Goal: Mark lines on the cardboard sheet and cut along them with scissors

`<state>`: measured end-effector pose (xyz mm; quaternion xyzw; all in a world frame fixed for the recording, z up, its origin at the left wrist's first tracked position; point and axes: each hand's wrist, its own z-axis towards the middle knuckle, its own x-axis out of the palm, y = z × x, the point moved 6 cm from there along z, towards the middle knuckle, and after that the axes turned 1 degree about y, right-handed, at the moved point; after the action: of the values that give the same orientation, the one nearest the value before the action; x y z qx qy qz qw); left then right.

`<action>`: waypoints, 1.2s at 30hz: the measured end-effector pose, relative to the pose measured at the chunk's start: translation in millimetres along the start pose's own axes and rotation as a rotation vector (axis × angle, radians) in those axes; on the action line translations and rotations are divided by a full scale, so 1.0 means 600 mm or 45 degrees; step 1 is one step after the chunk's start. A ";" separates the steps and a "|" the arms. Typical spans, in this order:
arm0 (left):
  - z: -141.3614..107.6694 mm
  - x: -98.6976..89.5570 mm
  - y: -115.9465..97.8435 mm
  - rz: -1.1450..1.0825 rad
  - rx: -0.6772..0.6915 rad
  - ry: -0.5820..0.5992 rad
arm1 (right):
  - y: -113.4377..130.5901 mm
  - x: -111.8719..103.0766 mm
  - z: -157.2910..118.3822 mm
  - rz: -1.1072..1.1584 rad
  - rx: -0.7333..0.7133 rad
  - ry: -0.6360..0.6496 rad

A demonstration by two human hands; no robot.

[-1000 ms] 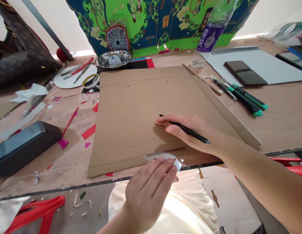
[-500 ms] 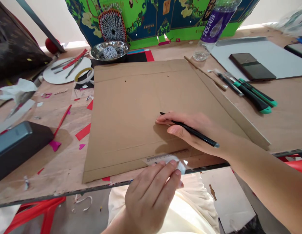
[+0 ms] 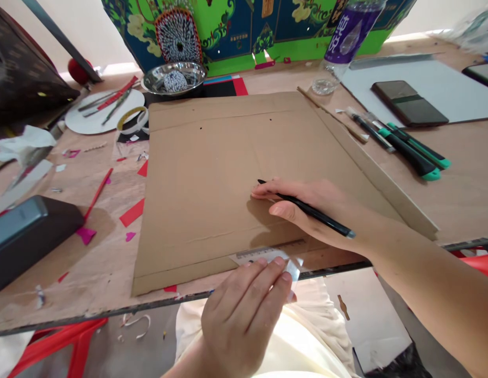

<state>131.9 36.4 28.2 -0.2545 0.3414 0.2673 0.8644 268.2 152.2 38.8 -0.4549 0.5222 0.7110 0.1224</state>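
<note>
Currently right hand [image 3: 310, 210] grips black pen [image 3: 330, 223], fingers resting on cardboard sheet [image 3: 212, 173], which lies on table [image 3: 464, 199]; left hand [image 3: 240, 315] presses clear ruler [image 3: 263, 256] at sheet's near edge.

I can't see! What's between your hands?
The head view shows a clear ruler and brown cardboard between your right hand, holding a black pen, and left hand.

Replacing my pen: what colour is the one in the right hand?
Slim black pen, grey-blue end; head view.
</note>
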 end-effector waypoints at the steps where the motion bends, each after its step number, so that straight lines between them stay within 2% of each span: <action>1: -0.001 0.001 0.000 -0.006 0.004 0.003 | 0.000 0.000 0.000 0.002 -0.006 0.000; 28: -0.003 0.000 0.000 0.000 -0.031 -0.010 | -0.005 0.003 -0.003 0.021 -0.029 -0.012; 30: -0.005 -0.005 -0.002 -0.018 -0.031 -0.026 | -0.009 0.005 -0.003 0.034 -0.017 -0.007; 36: -0.016 -0.041 -0.022 -0.069 0.148 -0.065 | -0.012 0.006 -0.005 0.003 0.009 0.018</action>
<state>120.5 14.0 43.7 -0.2060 0.3273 0.2299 0.8931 272.2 151.7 31.4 -0.4588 0.5260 0.7061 0.1197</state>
